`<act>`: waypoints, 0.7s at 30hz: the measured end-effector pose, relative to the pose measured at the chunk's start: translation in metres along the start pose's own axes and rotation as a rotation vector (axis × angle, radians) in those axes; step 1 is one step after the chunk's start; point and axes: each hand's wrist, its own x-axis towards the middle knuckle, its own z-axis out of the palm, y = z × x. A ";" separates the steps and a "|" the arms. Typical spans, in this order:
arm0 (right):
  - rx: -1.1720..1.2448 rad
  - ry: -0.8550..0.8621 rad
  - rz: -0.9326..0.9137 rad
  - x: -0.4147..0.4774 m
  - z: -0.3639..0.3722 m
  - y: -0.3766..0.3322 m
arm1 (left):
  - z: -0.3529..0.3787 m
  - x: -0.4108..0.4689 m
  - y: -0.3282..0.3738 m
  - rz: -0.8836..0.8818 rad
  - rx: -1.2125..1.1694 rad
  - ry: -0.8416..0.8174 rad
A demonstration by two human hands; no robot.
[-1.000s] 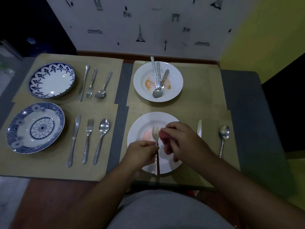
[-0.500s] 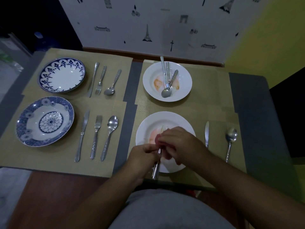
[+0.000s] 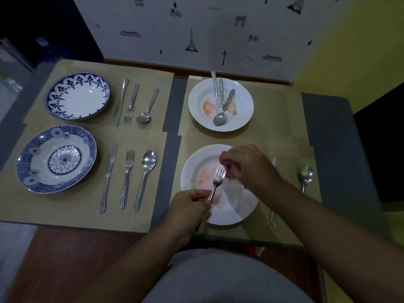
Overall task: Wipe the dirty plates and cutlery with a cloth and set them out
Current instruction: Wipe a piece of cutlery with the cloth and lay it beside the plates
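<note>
My left hand (image 3: 190, 206) grips the handle of a fork (image 3: 216, 181) above a white plate (image 3: 231, 215) smeared with orange. My right hand (image 3: 249, 167) holds a small pink cloth (image 3: 223, 154) bunched in its fingers, right at the fork's tines. A knife (image 3: 274, 159) and a spoon (image 3: 305, 174) lie to the right of this plate, the knife mostly hidden by my right arm. Behind it stands a second dirty white plate (image 3: 242, 99) with a knife, fork and spoon (image 3: 219, 120) lying in it.
On the left mats sit two blue-patterned plates (image 3: 77, 96) (image 3: 55, 158), each with a knife, fork and spoon beside it (image 3: 129, 103) (image 3: 127, 178). A wall runs behind the table, and the grey table edge (image 3: 328, 132) lies to the right.
My right hand has slid with the cloth from the fork's neck up to the tines, so more of the fork shows. My head has turned left a little.
</note>
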 end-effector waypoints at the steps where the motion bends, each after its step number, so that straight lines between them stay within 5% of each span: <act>1: 0.030 0.018 0.009 0.000 -0.003 0.000 | 0.001 0.002 0.000 -0.016 -0.006 0.008; 9: 0.200 -0.006 0.009 -0.014 -0.006 -0.017 | 0.005 0.022 -0.002 -0.097 -0.085 0.152; 16: 0.203 0.001 0.039 -0.026 -0.002 -0.019 | 0.003 0.023 0.001 0.031 0.101 0.116; 21: 0.202 0.025 0.033 -0.028 -0.004 -0.020 | 0.006 0.022 0.000 -0.012 0.017 0.085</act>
